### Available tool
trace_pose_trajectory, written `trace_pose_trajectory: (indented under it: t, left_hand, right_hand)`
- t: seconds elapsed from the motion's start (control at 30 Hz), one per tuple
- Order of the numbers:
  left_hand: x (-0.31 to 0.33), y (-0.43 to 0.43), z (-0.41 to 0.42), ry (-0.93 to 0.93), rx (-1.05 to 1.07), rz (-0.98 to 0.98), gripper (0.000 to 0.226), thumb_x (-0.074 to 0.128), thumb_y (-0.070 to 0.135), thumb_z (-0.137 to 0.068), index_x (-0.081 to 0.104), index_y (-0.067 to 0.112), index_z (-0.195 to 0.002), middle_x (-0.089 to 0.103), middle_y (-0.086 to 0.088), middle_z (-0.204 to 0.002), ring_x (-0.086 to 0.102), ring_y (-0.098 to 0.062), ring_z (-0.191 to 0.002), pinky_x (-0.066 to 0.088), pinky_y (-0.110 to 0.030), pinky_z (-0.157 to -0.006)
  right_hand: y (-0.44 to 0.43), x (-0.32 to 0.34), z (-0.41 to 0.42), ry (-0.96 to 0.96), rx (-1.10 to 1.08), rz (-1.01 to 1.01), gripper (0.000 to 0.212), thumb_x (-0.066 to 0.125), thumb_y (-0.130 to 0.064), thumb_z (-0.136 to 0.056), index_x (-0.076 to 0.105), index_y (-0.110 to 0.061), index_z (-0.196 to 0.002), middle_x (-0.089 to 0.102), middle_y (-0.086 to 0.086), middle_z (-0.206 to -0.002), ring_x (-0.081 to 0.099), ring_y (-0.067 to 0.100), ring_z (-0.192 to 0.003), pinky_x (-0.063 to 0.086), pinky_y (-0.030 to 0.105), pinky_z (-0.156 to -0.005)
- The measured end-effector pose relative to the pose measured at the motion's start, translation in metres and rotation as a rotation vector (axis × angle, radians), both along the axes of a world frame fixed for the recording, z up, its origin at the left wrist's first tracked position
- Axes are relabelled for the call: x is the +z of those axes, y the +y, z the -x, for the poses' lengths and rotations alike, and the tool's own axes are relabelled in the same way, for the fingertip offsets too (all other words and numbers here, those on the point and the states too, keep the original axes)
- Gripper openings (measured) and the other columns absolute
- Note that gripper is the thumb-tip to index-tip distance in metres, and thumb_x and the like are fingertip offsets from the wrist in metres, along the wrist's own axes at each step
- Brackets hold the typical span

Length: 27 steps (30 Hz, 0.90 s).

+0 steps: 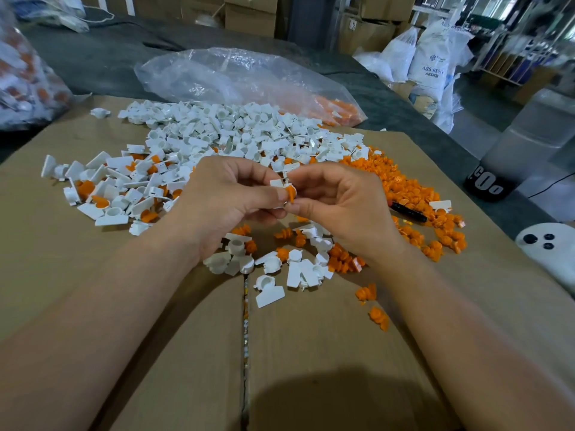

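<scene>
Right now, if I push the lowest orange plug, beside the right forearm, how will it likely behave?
The orange plug looks small and moulded from plastic, so it is probably light and stiff. Its ribbed, rounded body suggests it may roll a little on the flat cardboard. It seems unlikely to break.

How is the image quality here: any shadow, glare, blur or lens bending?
Head view: even light; the left hand and right hand, pinching a white piece and an orange plug, are sharp; a soft dark shadow lies on the cardboard near the bottom edge; the plastic bag shows mild glare; the far sacks look soft and overbright; straight edges bow toward the borders.
</scene>
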<state>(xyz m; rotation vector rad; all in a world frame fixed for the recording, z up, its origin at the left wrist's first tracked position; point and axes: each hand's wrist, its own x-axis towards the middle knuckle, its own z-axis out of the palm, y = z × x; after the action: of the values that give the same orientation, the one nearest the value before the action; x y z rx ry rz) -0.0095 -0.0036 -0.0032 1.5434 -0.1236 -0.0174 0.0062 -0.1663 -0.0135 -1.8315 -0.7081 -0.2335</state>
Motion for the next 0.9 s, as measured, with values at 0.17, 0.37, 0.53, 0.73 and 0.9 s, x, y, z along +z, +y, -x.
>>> trace_pose_trajectory:
  t: [0.17, 0.37, 0.53, 0.73, 0.9]
  left_hand:
    - [0.000, 0.001, -0.001, 0.016, -0.013, 0.006, 0.011, 0.069, -0.003, -0.070, 0.066, 0.007, -0.067, 0.067, -0.007, -0.057, 0.065, -0.014, -0.051, 0.053, -0.019, -0.049]
    - [0.000, 0.001, -0.001, 0.057, -0.050, 0.022, 0.007, 0.068, -0.002, -0.068, 0.064, 0.003, -0.069, 0.067, -0.008, -0.057, 0.064, -0.015, -0.048, 0.052, -0.019, -0.047]
    - [-0.001, 0.000, -0.001, 0.060, -0.050, 0.031, 0.007, 0.069, -0.002, -0.067, 0.064, 0.004, -0.068, 0.067, -0.007, -0.057, 0.064, -0.015, -0.049, 0.053, -0.019, -0.048]
    - [-0.003, 0.000, -0.002, 0.085, -0.007, 0.062, 0.010, 0.068, -0.002, -0.068, 0.063, 0.006, -0.069, 0.065, -0.002, -0.054, 0.066, -0.015, -0.051, 0.053, -0.019, -0.047]
    - [-0.004, -0.002, -0.003, 0.086, 0.003, 0.036, 0.011, 0.068, -0.002, -0.070, 0.063, 0.008, -0.069, 0.065, -0.002, -0.053, 0.065, -0.013, -0.051, 0.053, -0.019, -0.047]
  right_hand:
    - [0.002, 0.001, 0.002, -0.060, 0.030, -0.019, 0.039, 0.068, 0.005, -0.073, 0.061, -0.018, -0.104, 0.066, -0.006, -0.086, 0.067, 0.003, -0.079, 0.053, 0.017, -0.074]
    - [0.000, 0.002, 0.002, -0.072, 0.001, 0.045, 0.035, 0.069, 0.004, -0.074, 0.062, -0.009, -0.106, 0.068, 0.007, -0.087, 0.068, 0.016, -0.081, 0.056, 0.030, -0.078]
    - [0.001, 0.005, 0.005, -0.064, -0.016, 0.081, 0.035, 0.069, 0.003, -0.074, 0.062, -0.011, -0.105, 0.067, 0.004, -0.086, 0.068, 0.015, -0.081, 0.056, 0.029, -0.078]
    - [-0.025, 0.023, -0.003, 0.068, -0.340, 0.219, 0.032, 0.069, -0.034, -0.072, 0.065, -0.026, -0.103, 0.062, -0.020, -0.087, 0.061, -0.008, -0.079, 0.047, 0.007, -0.071]
    - [-0.068, 0.030, -0.017, 0.252, -0.606, 0.560, 0.043, 0.065, -0.043, -0.079, 0.060, -0.021, -0.116, 0.062, -0.005, -0.111, 0.056, 0.007, -0.097, 0.040, 0.024, -0.083]
